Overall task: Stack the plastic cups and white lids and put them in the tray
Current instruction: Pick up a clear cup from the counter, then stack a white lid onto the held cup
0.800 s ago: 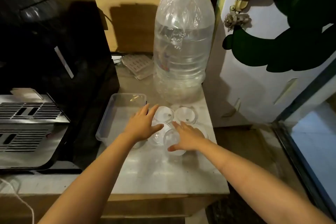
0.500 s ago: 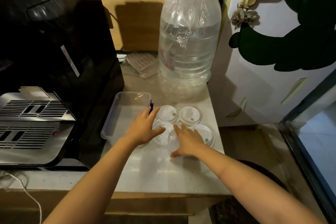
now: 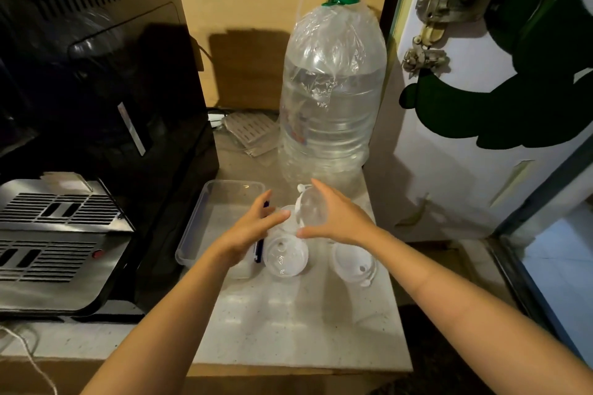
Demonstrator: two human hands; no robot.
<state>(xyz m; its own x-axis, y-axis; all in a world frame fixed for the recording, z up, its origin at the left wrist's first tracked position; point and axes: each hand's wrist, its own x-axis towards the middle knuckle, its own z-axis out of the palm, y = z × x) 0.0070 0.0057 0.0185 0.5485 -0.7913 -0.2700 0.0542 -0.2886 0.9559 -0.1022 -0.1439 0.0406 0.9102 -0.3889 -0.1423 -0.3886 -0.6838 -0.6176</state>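
Note:
My right hand holds a clear plastic cup with a white lid, lifted off the counter and tipped on its side, thumb below and fingers over it. My left hand hovers just left of it with fingers spread, holding nothing. Below my hands a lidded cup stands on the counter, and another one stands to its right. A further lid shows between my hands, partly hidden. The clear plastic tray sits to the left, with nothing visible in it.
A big water bottle with a green cap stands behind the cups. A black appliance with a metal grille borders the tray on the left. A white door is at the right. The counter's front edge is near me.
My right hand has picked up one lidded cup from the counter and tilted it. My left hand has risen off the cups. The camera has moved closer.

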